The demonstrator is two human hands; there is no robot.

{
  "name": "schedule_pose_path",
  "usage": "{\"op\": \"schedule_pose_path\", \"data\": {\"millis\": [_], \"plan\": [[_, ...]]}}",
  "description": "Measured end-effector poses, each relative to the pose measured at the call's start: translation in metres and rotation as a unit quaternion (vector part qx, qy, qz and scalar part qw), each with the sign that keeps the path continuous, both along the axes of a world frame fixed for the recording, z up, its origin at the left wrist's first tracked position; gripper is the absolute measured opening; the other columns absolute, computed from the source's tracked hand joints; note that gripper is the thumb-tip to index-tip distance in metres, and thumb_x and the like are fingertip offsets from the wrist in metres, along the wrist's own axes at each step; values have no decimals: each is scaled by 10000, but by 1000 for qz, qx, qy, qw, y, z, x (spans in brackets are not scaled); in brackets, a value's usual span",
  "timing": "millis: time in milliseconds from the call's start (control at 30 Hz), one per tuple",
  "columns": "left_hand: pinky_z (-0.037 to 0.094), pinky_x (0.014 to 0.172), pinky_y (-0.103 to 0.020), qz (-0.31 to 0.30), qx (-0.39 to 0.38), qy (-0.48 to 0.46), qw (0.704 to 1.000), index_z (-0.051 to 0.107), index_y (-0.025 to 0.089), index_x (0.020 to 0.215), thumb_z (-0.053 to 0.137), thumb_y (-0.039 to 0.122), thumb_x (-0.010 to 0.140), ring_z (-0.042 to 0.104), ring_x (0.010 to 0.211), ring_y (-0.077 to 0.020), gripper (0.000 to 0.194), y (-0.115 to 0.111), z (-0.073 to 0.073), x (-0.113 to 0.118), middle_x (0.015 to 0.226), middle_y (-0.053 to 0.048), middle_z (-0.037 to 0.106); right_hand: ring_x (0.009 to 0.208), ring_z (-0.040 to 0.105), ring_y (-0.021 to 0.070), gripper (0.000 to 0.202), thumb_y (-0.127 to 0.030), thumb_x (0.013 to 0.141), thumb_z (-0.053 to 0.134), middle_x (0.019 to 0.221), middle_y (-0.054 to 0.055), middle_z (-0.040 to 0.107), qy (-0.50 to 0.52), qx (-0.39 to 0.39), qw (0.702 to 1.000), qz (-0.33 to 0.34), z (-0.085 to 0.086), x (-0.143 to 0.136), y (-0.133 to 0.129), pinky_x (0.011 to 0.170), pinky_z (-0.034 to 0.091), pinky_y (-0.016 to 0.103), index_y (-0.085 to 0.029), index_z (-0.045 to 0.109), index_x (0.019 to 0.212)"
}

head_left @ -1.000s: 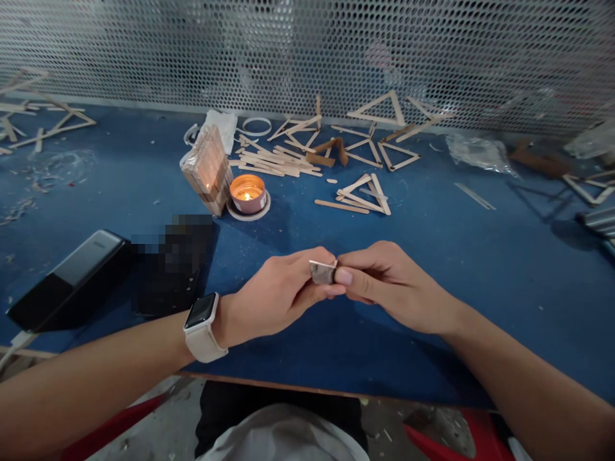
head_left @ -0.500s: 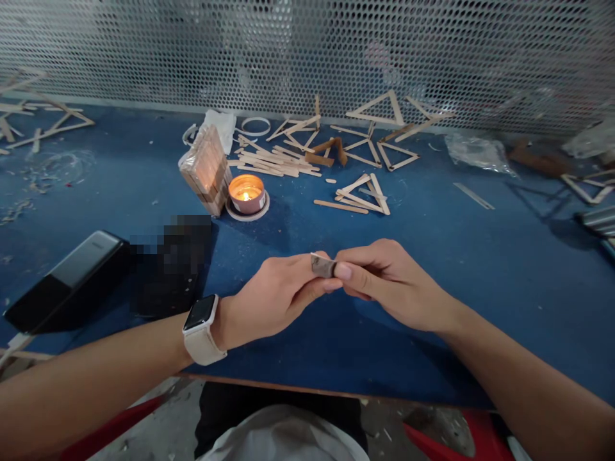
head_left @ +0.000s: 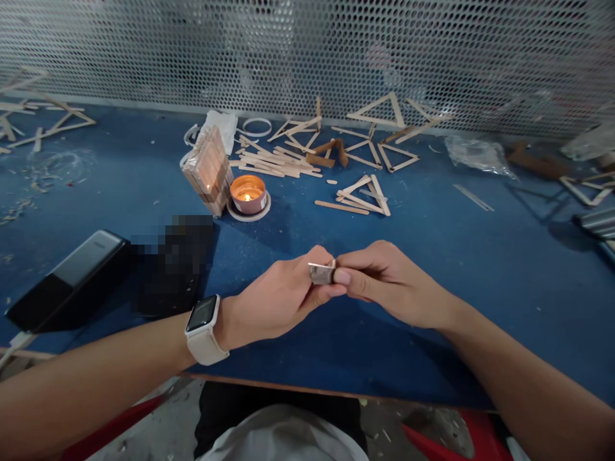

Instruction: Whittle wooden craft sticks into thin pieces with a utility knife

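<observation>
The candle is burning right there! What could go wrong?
The flame could catch the wrapped bundle of sticks, which leans up close beside the candle. Loose sticks lie just behind, so a fire might spread. The thin grey piece between the left hand and right hand may have a sharp edge, so a slip could nick a finger.

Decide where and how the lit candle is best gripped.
I'd grip the candle low on its round outer wall, coming from the near right: the flame burns in the open top, and the stick pack crowds its left. The wall may be hot.
</observation>
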State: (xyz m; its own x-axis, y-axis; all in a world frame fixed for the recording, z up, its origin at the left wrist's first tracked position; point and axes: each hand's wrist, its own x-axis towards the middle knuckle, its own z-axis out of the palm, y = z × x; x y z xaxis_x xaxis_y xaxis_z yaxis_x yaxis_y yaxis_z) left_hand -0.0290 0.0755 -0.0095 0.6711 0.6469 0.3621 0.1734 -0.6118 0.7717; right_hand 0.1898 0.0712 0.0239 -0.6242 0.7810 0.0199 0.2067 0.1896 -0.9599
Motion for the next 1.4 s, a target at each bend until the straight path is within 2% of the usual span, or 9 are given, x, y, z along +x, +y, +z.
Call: {"op": "schedule_pose_path", "data": {"millis": [333,500,767,1067,1267,1400], "plan": [[477,666,-219,0,52,-48,997,516,206,952,430,407,1132,622,759,-96,282,1,3,2,889,12,635,554,301,65,519,-525,1035,645,615,-60,361,12,-17,1000,-8,0,-1,-1,476,232,226,-162,556,675],[495,697,-217,2,66,-42,997,535,202,951,412,372,1140,629,759,-93,282,2,2,3,868,17,623,539,311,65,528,-524,1041,635,601,-59,386,19,-17,1000,-16,1,-2,-1,465,235,234,-172,537,659],[452,607,-244,11,16,-5,1000,481,223,961,410,476,1129,576,674,-108,312,0,0,1,846,34,570,543,297,64,548,-545,1055,589,601,-61,353,-3,-6,1000,-8,-1,-1,0,473,220,241,-171,530,659],[483,657,-271,8,20,16,1000,495,224,985,342,519,1133,609,724,-129,364,0,2,0,904,6,608,554,289,76,527,-547,1061,574,611,-57,360,1,-16,1000,2,1,-2,1,481,228,248,-176,561,688],[501,698,-258,2,21,-6,1000,502,225,981,364,462,1141,633,771,-124,318,-1,4,0,925,3,629,561,301,74,536,-531,1070,565,616,-51,375,-2,-27,1000,0,0,0,0,493,228,253,-173,539,672],[504,701,-260,4,21,-8,1000,519,221,983,369,458,1140,638,766,-126,321,-1,3,-1,911,4,632,563,310,71,527,-534,1041,622,618,-53,385,-1,-24,1000,-4,0,0,0,489,232,250,-169,547,668]]}}
